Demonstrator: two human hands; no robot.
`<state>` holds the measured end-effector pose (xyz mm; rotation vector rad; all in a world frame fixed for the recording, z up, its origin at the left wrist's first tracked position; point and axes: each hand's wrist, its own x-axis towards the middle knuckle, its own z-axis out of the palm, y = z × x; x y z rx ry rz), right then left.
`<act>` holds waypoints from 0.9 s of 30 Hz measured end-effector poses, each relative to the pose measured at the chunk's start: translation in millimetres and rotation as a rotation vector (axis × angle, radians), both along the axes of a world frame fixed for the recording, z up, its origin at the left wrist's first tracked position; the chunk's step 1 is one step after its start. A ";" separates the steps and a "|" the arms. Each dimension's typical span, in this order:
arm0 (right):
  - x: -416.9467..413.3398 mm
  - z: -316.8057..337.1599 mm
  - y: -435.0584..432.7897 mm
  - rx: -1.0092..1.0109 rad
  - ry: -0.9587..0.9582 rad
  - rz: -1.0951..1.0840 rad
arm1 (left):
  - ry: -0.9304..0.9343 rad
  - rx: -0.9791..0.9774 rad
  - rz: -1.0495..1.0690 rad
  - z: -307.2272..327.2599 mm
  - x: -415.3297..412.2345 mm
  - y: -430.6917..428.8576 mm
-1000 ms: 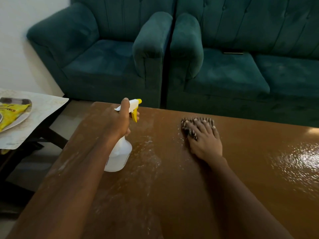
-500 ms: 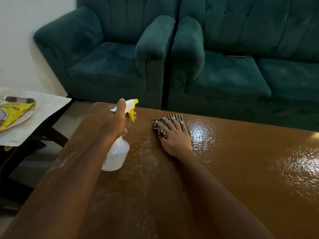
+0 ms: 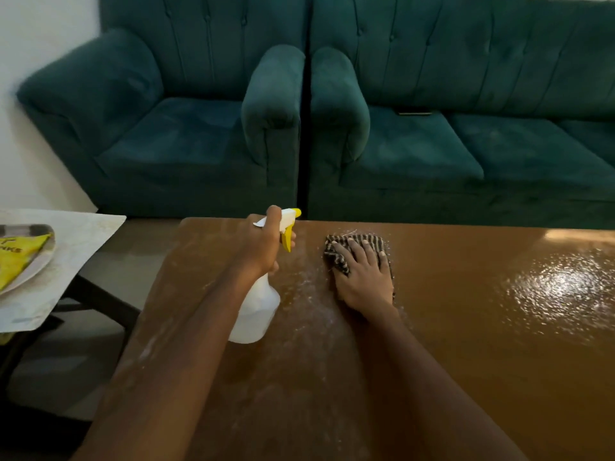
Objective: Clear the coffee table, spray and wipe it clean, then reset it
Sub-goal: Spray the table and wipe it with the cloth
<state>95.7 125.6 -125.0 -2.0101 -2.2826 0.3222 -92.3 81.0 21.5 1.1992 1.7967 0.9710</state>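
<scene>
Left hand (image 3: pixel 259 242) is gripping the spray bottle (image 3: pixel 254 311) round the neck, fingers curled under the yellow trigger (image 3: pixel 287 239), thumb riding along the top of the white head. Bottle's hanging just above the coffee table (image 3: pixel 466 344), near its far-left corner, nozzle aiming away twd the far edge; can't tell if the base is touching the wood.

Right hand (image 3: pixel 364 277) is lying flat, palm down, fingers spread, pressing on the striped cloth (image 3: pixel 339 252) – not clenching it, just pinning it to the tabletop. Cloth's sitting close to the far edge, a bit right of the bottle, w/ its dark-and-pale stripes poking out past the fingertips and on the left side.

Tabletop's showing a whitish speckled film btwn the two arms and along the left edge; over on the right, wet droplets are catching the light in a bright patch.

Off to the left, a pale side table (image 3: pixel 83 247) is carrying a plate (image 3: pixel 31 277) w/ a yellow packet (image 3: pixel 16 257) on it. Behind the coffee table, a teal armchair (image 3: pixel 173 128) and a teal sofa (image 3: pixel 466 134) are standing side by side, arms almost touching. Something thin and dark is lying at the back of the sofa seat, too small to tell what.
</scene>
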 end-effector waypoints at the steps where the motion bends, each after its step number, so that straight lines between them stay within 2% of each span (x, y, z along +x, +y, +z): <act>1: -0.2 -0.4 -0.2 0.001 -0.006 -0.006 | 0.004 -0.011 -0.037 -3.0 -5.6 1.5; 5: -1.6 -1.2 -0.2 0.013 -0.019 -0.029 | 0.069 -0.024 -0.112 -6.4 -32.7 8.0; 10: -5.5 -1.3 0.2 0.006 -0.023 -0.036 | 0.237 -0.084 -0.209 -6.8 -68.2 9.2; 16: -9.8 0.3 -0.8 -0.001 -0.023 -0.037 | 0.398 -0.153 -0.169 -22.4 -83.1 12.4; 21: -9.9 1.9 -3.7 0.000 -0.022 -0.032 | 0.325 -0.146 -0.163 -32.3 -92.6 28.3; 27: -10.4 2.0 2.6 -0.032 -0.021 -0.060 | 0.297 -0.056 -0.031 -47.5 -114.7 35.9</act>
